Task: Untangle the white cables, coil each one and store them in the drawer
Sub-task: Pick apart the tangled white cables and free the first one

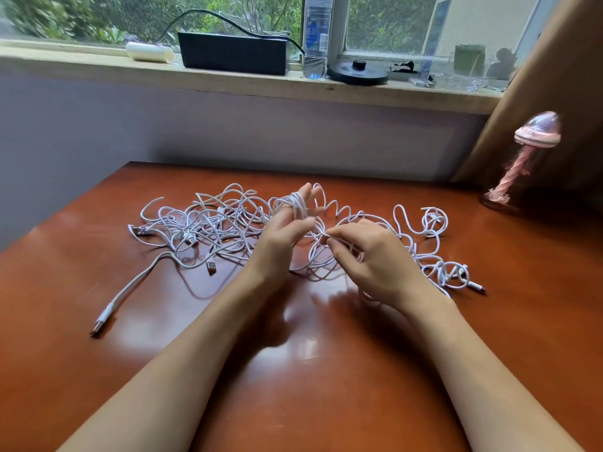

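Note:
A tangle of several white cables (pixel 208 223) lies spread across the middle of the reddish-brown table (pixel 326 370). My left hand (pixel 287 233) is raised over the tangle with loops of one white cable (pixel 295 203) wound around its spread fingers. My right hand (pixel 368 256) is just to its right and pinches a strand of that same cable between thumb and fingertips. More loose cable (pixel 447 272) trails to the right and ends in a small knot with a plug. One USB plug (pixel 102 318) lies far out at the front left. No drawer is in view.
A pink jellyfish-shaped lamp (pixel 525 158) stands at the table's right back corner by a wooden panel. The windowsill behind carries a black box (pixel 233 53), a white roll (pixel 148 52), a water bottle (pixel 315 37) and a black round base (pixel 357 73).

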The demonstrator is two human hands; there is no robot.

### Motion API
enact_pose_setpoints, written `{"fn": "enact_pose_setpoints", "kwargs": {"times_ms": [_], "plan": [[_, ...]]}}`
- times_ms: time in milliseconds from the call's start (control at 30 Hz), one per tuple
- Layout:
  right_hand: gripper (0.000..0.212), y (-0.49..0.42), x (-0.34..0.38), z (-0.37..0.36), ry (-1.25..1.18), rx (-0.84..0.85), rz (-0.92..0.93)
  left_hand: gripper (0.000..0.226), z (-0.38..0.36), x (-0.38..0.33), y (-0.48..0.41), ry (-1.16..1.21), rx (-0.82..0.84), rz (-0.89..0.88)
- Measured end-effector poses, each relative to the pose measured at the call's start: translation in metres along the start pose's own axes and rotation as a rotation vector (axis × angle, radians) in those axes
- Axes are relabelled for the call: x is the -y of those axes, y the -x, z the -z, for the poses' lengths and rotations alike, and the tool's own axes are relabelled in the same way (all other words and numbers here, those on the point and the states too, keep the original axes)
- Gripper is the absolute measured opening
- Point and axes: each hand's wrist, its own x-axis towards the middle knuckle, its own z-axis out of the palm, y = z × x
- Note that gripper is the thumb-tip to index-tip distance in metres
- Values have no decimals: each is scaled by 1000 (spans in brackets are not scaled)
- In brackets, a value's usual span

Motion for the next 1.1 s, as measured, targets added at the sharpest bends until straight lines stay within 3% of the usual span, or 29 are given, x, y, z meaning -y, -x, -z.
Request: {"fn": "enact_pose_setpoints", "kwargs": {"times_ms": [133, 267, 467, 600, 767, 967, 1100], "plan": [[20, -2, -2, 0, -4, -42, 38, 74, 3, 13, 2, -396, 96, -132], [14, -2, -2, 1, -13, -90, 30, 46, 7, 26, -1, -753, 111, -312], [11, -5, 1, 10, -28, -188, 55, 17, 13, 24, -5, -715, -29, -312], [16, -6, 1, 16, -60, -248, 41, 45, 11, 18, -3, -704, -88, -263], [11, -4, 0, 20, -83, -304, -14, 46, 12, 14, -1, -717, -77, -260], [5, -5, -3, 20, -283, -298, -160, 57, 14, 9, 0, -735, -142, -252], [10, -4, -11, 21, -268, -327, -181, 56, 19, 9, -2, -718, -161, -217]]}}
